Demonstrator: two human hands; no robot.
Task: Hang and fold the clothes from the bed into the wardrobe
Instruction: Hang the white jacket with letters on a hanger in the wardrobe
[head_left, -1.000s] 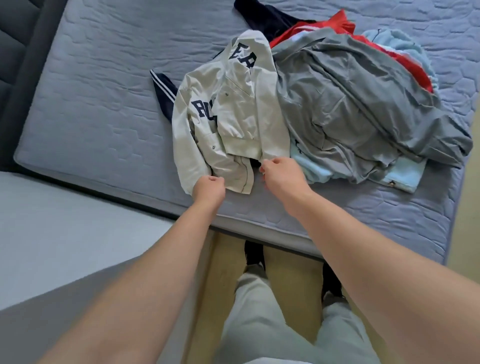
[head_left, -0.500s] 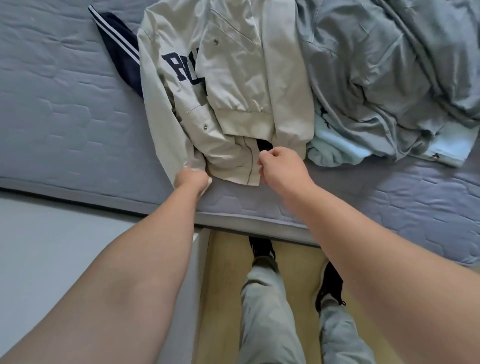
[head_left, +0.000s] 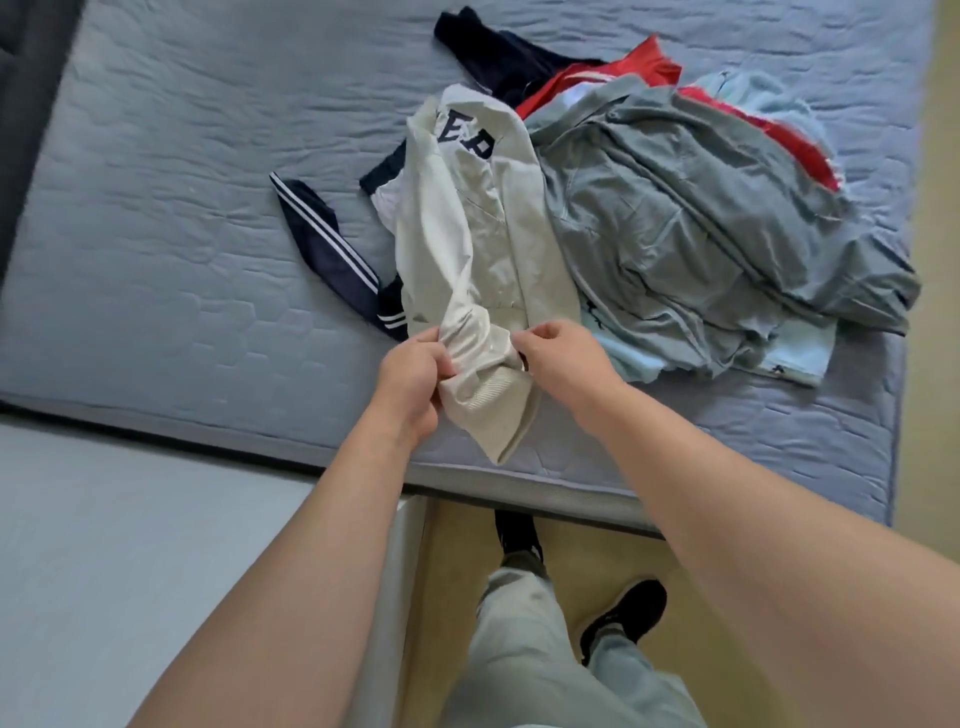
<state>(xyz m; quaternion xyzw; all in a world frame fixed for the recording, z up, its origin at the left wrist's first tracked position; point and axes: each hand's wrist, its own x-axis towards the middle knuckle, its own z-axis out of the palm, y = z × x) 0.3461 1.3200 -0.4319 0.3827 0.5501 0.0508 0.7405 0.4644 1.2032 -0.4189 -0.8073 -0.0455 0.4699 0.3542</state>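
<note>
A cream jacket (head_left: 483, 244) with dark blue letters lies on the blue-grey mattress (head_left: 171, 234), its lower end bunched and lifted near the front edge. My left hand (head_left: 410, 382) grips the bunched hem from the left. My right hand (head_left: 563, 358) pinches the same hem from the right. Right of the jacket lies a pile: a grey garment (head_left: 701, 223) on top, a red one (head_left: 639, 70) and a light blue one (head_left: 800, 358) under it. A navy garment with white stripes (head_left: 332, 249) sticks out to the jacket's left.
A pale grey flat surface (head_left: 130, 545) sits low at the left, beside the bed. A dark headboard (head_left: 26, 104) runs along the far left. My legs and dark shoes (head_left: 623, 613) stand on the wooden floor by the mattress edge.
Both hands have gathered the jacket's hem and lifted it off the mattress toward me. The jacket has bunched narrower, baring more of the navy striped garment. The view has pulled back.
</note>
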